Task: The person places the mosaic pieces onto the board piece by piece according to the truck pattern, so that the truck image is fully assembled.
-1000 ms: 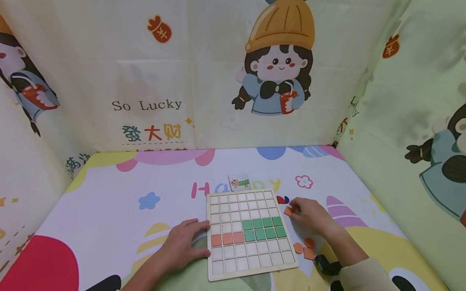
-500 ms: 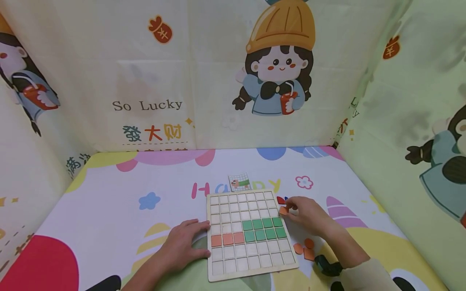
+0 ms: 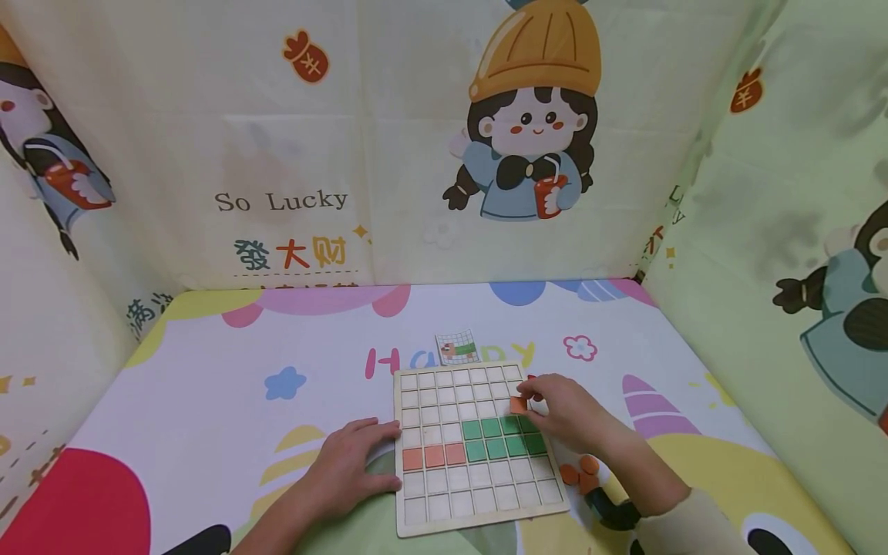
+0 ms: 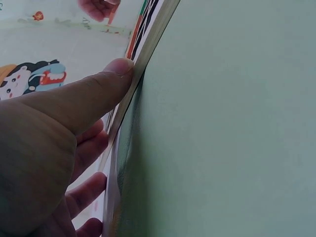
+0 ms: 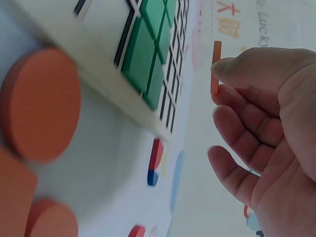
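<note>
Tile [image 3: 517, 405], orange, pinched in right hand [image 3: 570, 408] over gridded board [image 3: 459, 482], left hand [image 3: 355, 462] outspread, touching board's edge

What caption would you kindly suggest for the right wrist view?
A right hand pinches an orange tile; green tiles sit in the grid board.

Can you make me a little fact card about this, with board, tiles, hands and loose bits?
board: white squares in a grid
tiles on it: eight green tiles, three salmon tiles
left hand: touches board's left edge
right hand: pinches orange square, held up clear of board
loose bits: two orange discs, right of board
card: beyond board's far edge
</note>
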`<state>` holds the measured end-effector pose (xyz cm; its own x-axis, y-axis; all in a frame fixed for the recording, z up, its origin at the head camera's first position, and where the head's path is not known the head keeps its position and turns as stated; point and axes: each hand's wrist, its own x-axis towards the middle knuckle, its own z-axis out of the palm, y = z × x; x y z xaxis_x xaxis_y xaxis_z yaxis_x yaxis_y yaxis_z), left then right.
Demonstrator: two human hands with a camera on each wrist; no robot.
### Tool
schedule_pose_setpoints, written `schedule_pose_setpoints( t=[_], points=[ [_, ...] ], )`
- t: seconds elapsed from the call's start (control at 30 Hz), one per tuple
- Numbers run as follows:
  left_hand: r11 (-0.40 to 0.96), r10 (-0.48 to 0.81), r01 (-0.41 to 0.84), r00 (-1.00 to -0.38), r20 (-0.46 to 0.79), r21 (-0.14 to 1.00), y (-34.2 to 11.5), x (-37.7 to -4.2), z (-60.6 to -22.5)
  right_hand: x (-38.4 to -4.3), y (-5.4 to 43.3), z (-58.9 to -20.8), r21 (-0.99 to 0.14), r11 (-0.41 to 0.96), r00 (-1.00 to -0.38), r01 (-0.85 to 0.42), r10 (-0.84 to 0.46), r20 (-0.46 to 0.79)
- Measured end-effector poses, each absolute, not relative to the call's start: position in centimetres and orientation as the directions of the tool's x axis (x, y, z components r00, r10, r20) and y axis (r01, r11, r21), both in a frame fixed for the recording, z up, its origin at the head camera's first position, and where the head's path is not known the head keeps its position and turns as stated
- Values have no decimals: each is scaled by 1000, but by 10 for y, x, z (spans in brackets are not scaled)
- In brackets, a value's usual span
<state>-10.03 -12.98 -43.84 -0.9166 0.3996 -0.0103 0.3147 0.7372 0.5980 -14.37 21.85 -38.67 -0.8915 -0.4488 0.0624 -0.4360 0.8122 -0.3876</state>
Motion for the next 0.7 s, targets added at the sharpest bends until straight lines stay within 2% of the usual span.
schedule_pose_setpoints(
  t=[0.3, 0.7],
  points=[
    [725, 408, 339, -913, 23, 599, -131, -100, -440, -143, 198, -389, -397, 799, -879, -451, -476, 41],
    [726, 407, 335, -913, 17, 601, -131, -100, -439, -145, 171, -394, -382, 761, -831, -525, -555, 36]
  ],
)
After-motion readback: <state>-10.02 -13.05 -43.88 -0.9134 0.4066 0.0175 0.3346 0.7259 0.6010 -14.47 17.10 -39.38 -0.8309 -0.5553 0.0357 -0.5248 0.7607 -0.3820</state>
